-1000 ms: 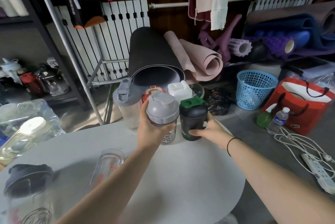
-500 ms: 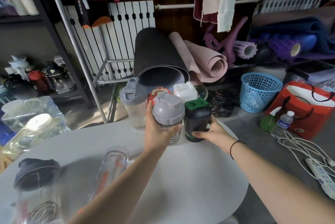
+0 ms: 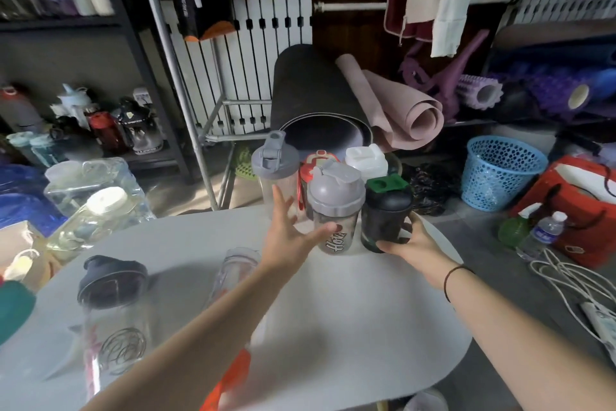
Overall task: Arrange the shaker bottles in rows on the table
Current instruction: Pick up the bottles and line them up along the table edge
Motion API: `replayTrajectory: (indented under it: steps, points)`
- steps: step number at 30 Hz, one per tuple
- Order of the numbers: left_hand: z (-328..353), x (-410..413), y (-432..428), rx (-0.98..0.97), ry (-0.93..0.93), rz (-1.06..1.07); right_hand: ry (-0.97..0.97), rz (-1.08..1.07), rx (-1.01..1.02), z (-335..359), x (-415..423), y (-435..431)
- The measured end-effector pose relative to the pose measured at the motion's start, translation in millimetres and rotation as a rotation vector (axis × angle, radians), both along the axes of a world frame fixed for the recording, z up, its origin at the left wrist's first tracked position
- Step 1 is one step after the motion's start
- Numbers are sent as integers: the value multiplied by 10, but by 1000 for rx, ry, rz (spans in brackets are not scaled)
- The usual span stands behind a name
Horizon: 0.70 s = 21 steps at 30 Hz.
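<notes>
Left hand fingers spread wide, thumb just touching the grey-lidded smoky shaker bottle. Right hand fingers wrap the black green-capped shaker bottle on the white round table.

Left hand open beside grey-lidded shaker (upright); right hand grips black shaker.

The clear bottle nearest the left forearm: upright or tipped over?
Tipped over: the clear bottle lies on its side on the white table, partly hidden by the forearm.
</notes>
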<state>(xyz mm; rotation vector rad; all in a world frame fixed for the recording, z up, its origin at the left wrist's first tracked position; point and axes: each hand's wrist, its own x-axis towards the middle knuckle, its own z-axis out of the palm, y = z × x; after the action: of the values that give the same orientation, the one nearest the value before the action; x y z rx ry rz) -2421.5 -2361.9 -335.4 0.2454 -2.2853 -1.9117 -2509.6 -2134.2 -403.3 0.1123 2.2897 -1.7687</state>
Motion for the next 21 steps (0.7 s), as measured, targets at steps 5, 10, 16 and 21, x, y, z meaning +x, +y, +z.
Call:
replayTrajectory:
  steps: [5,10,16,21]
  points:
    - [59,525,-567,-391,-11,28,-49,-17,-30,-71,36,-31]
    - [73,944,-1117,-1424,-228,-544,-74,-76,-55,-90,103,-90]
    - [-42,845,-1314,-1919,170,-671,-77,-104,-99,-72,138,-171]
    - [-113,512,-1438,-1982,474,-776,-38,-63,-77,-31,155,-147]
